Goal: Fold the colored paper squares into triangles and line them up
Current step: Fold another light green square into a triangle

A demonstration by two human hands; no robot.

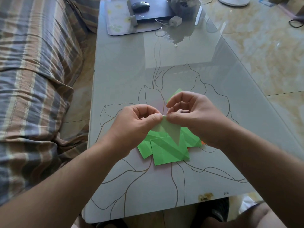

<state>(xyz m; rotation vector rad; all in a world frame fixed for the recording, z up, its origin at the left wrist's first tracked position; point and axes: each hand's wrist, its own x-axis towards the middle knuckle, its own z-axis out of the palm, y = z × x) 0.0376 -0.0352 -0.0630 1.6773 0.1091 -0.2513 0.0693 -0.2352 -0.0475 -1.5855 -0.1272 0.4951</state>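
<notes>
A pale green paper piece (171, 130), folded to a triangle with its tip pointing down, hangs above the table. My left hand (136, 125) and my right hand (192, 116) both pinch its top edge, thumbs almost touching. Under them lies a loose pile of creased green paper squares (166, 153) on the glass table (131, 71). A sliver of orange paper (203, 143) peeks out at the pile's right side. A green paper corner (176, 92) shows beyond my right hand; most of it is hidden.
At the table's far end sit a floral mat (115, 18), a dark laptop (153, 12) with a mouse (140, 5) on it, and a white charger (175, 21). A striped sofa (32, 79) runs along the left. Tiled floor lies to the right.
</notes>
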